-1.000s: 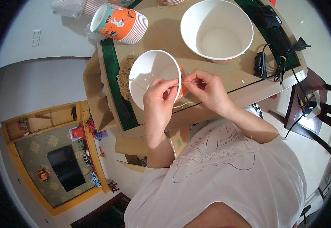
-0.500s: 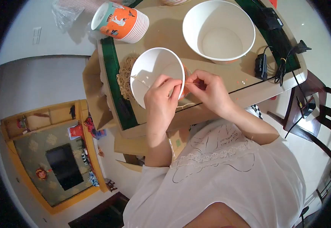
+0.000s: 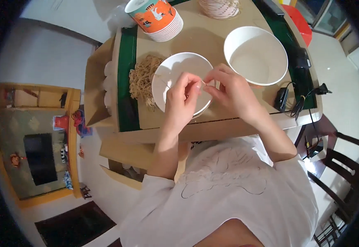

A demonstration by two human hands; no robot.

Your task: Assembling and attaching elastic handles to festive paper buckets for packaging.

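Both hands meet above a white paper bucket in the middle of the table's near side. My left hand pinches a thin tan string, and a short length of it shows over the bucket's inside. My right hand is closed in a pinch at the same spot, its fingertips almost touching the left ones. The string between the fingertips is too fine to follow. Just left of the bucket lies a tangled pile of tan strings. A second, larger white paper bucket stands open to the right.
A stack of orange and teal paper buckets stands at the back left. Another stack of buckets is at the far edge. A black power adapter with its cable lies at the right. An open cardboard box sits left of the table.
My view has shifted, showing more of the table's far side. Both hands have moved from the bucket's right rim to over its opening, and their fingertips have come closer together.
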